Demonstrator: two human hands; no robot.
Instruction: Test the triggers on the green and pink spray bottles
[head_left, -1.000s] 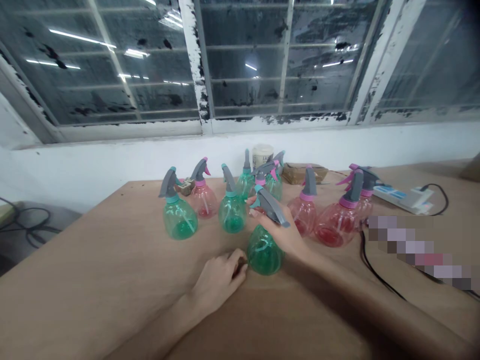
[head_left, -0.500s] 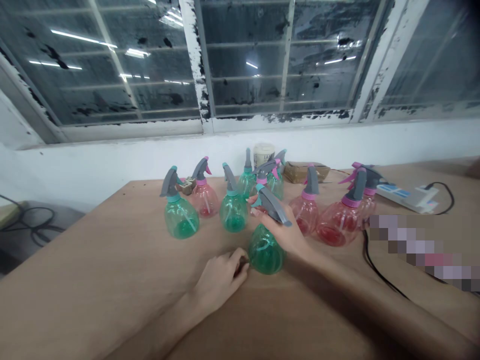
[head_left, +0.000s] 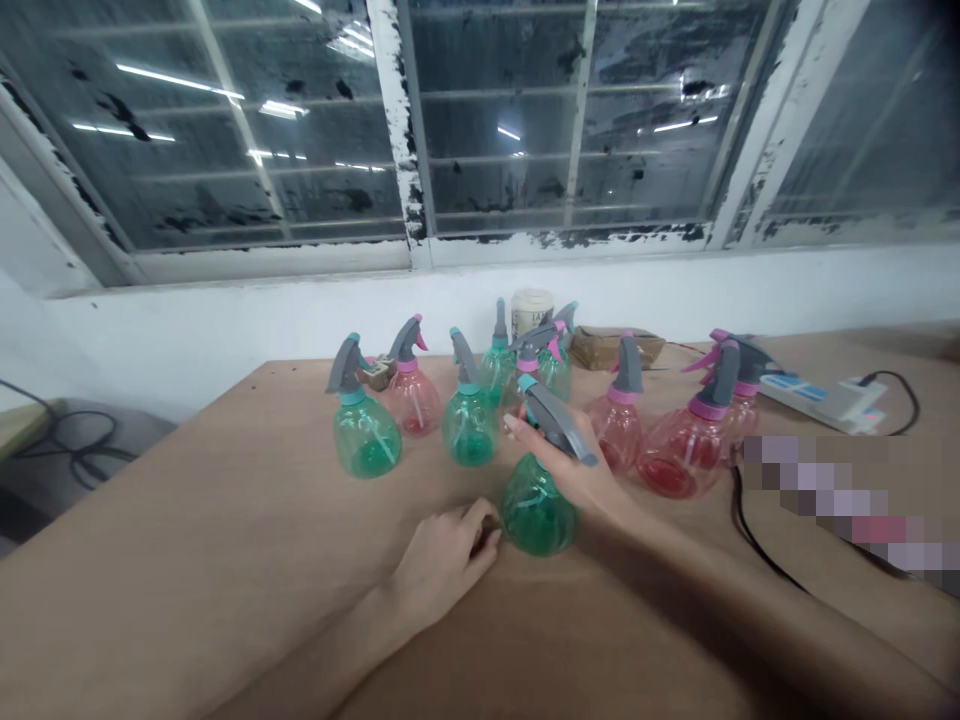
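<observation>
My right hand [head_left: 574, 455] is wrapped round the neck and grey head of a green spray bottle [head_left: 538, 505], its fingers at the teal trigger. The bottle leans slightly, with its base low near the table and green liquid inside. Close to the left of that base, my left hand [head_left: 450, 550] rests on the table with its fingers curled in; nothing shows in it. A green spray bottle [head_left: 470, 425] and another one [head_left: 367, 437] stand beyond my hands to the left. A pink spray bottle [head_left: 619, 430] is just past my right hand.
More pink bottles [head_left: 679, 455] stand at the right, and several others stand behind. A white tub [head_left: 531, 310], a brown taped package [head_left: 616, 347] and a power strip [head_left: 821, 400] lie along the back. A black cable [head_left: 765, 550] crosses the table [head_left: 247, 560] at the right.
The view has shifted slightly. The fingers of my right hand have drawn in toward the bottle's neck, and less of the teal trigger shows. My left hand stays in place.
</observation>
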